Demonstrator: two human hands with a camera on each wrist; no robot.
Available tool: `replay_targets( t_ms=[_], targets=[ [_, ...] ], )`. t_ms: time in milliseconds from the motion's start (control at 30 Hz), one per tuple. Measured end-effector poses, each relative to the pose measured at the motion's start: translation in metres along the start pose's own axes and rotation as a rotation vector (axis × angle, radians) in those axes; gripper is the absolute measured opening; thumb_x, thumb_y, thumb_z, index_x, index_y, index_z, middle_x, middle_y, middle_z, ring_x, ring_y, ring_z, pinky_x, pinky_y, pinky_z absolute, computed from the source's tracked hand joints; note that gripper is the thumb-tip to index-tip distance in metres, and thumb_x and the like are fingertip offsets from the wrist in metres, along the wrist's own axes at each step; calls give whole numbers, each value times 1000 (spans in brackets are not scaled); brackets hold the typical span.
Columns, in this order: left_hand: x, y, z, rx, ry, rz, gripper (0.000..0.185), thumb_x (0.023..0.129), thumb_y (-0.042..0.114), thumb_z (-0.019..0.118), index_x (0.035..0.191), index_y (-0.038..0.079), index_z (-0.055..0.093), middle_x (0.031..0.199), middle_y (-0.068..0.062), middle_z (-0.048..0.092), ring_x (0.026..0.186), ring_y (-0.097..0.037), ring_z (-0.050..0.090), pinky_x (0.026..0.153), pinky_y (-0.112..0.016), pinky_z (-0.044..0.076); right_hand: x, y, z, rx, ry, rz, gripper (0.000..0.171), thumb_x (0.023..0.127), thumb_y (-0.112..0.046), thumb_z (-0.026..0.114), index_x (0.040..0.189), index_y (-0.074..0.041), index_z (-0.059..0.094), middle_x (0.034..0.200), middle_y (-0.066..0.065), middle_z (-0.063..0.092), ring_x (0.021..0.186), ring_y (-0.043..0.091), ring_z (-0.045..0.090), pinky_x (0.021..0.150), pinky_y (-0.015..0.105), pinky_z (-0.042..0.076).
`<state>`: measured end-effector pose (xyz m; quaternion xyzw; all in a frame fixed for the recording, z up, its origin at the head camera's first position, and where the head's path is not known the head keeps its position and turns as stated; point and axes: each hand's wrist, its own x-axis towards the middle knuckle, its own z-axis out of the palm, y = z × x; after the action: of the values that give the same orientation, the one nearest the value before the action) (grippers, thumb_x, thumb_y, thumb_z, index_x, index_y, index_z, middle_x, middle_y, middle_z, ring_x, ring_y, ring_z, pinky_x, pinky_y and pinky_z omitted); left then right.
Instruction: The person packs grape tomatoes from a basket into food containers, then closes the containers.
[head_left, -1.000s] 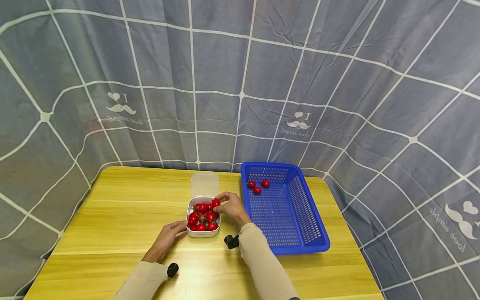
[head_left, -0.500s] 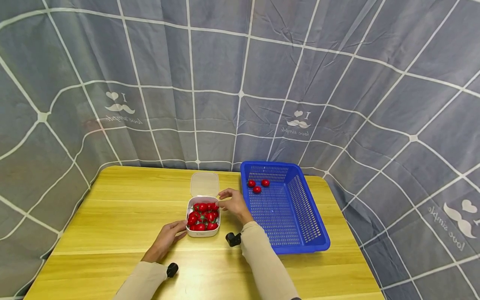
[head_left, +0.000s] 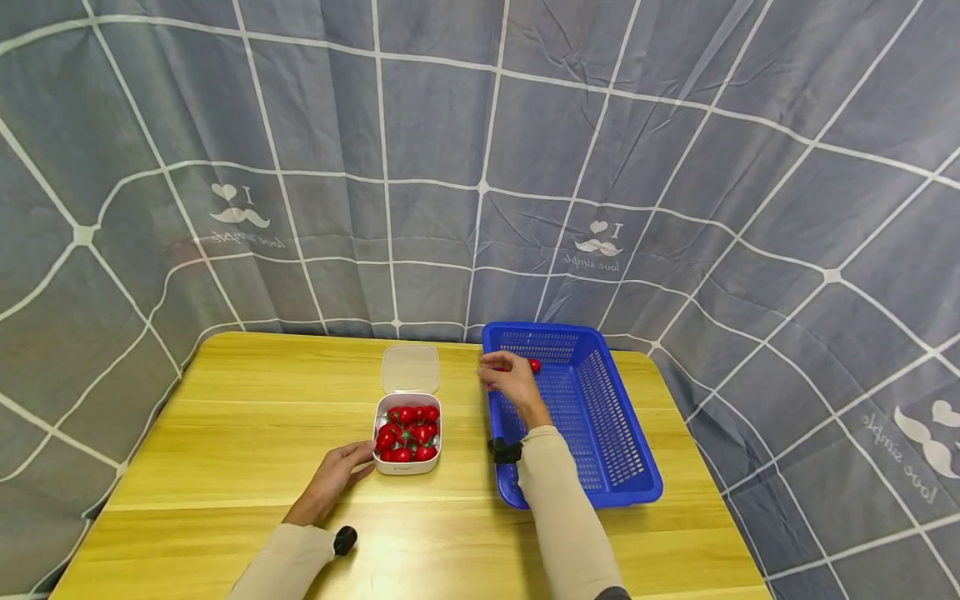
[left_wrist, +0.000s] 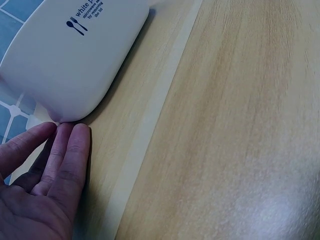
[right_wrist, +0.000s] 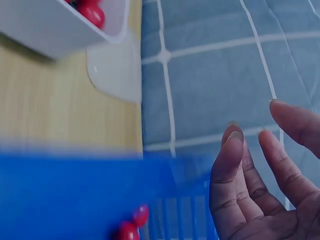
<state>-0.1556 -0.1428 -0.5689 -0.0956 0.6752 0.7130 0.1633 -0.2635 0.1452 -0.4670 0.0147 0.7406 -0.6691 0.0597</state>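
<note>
A white lunch box [head_left: 405, 469] holds several red tomatoes [head_left: 422, 434] with green tops. My left hand [head_left: 340, 475] touches the box's left side with extended fingers, and in the left wrist view its fingertips meet the box's lower corner. Over the left rim of the blue basket [head_left: 617, 417] hovers my right hand [head_left: 512, 382]. The right wrist view shows its fingers loosely bent, with nothing between them. One red tomato [head_left: 535, 365] shows in the basket beyond the hand; others there are mostly hidden by it. Two basket tomatoes [right_wrist: 128, 231] appear in the right wrist view.
The box's translucent lid [head_left: 410, 369] lies folded back behind it. All stands on a wooden table [head_left: 262, 417], with a grey checked curtain [head_left: 435, 225] along its back and sides. The basket has raised walls.
My right hand set a tomato down among the others in the box and let go. It then moved right, to above the basket's left edge. My left hand stayed at the box.
</note>
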Motion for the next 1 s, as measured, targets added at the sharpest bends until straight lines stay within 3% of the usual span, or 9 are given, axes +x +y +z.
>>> replay_targets(
  t_ms=[200, 333, 567, 700, 800, 900, 933, 1000],
  targets=[
    [1, -1, -2, -8, 2, -1, 59, 100, 29, 53, 135, -17, 41, 141, -32, 40, 129, -39, 44, 102, -35, 48, 15, 2, -28, 31, 45, 53, 36, 85, 7, 66, 118, 17, 55, 98, 21, 67, 72, 17, 66, 66, 29, 61],
    [0, -1, -2, -15, -2, 3, 58, 100, 28, 53, 135, -17, 41, 141, -32, 41, 129, -39, 44, 102, -35, 48, 25, 21, -43, 40, 61, 59, 32, 85, 9, 66, 115, 15, 57, 99, 24, 66, 72, 21, 68, 64, 31, 61],
    [0, -1, -3, -11, -15, 4, 59, 100, 30, 52, 134, -17, 42, 140, -30, 42, 128, -37, 45, 103, -36, 47, 27, 37, -49, -39, 92, 136, 44, 83, 15, 63, 125, 15, 52, 123, 31, 54, 87, 27, 66, 71, 37, 62],
    [-2, 1, -3, -11, -18, 4, 59, 100, 30, 53, 134, -17, 41, 140, -31, 41, 129, -38, 44, 103, -37, 47, 42, 68, -57, -63, 124, 86, 51, 76, 19, 67, 125, 8, 57, 129, 25, 53, 93, 31, 65, 70, 39, 62],
    [-3, 1, -2, -7, -17, 3, 60, 100, 30, 53, 134, -17, 41, 140, -31, 41, 129, -39, 44, 103, -37, 47, 75, 129, -75, -58, 96, 14, 53, 70, 15, 75, 120, -2, 65, 121, 15, 59, 83, 28, 66, 61, 37, 62],
    [-2, 1, -2, -6, -11, -1, 60, 100, 31, 53, 134, -17, 41, 140, -31, 41, 129, -39, 44, 103, -37, 47, 101, 171, -86, -91, 62, 21, 54, 69, 10, 79, 119, -7, 67, 116, 10, 62, 77, 25, 66, 59, 36, 61],
    [-2, 1, -2, -6, -9, -1, 60, 100, 31, 53, 134, -17, 41, 140, -31, 41, 129, -39, 44, 103, -37, 47, 104, 174, -85, -112, 72, 49, 53, 69, 11, 78, 118, -5, 67, 115, 12, 62, 78, 27, 66, 60, 38, 61],
    [-2, 1, -2, -7, -8, -2, 59, 100, 30, 53, 134, -17, 42, 140, -31, 41, 129, -39, 44, 103, -37, 47, 86, 144, -72, -197, 93, 114, 50, 73, 14, 74, 120, 1, 64, 117, 18, 60, 84, 31, 66, 67, 41, 62]
  ],
)
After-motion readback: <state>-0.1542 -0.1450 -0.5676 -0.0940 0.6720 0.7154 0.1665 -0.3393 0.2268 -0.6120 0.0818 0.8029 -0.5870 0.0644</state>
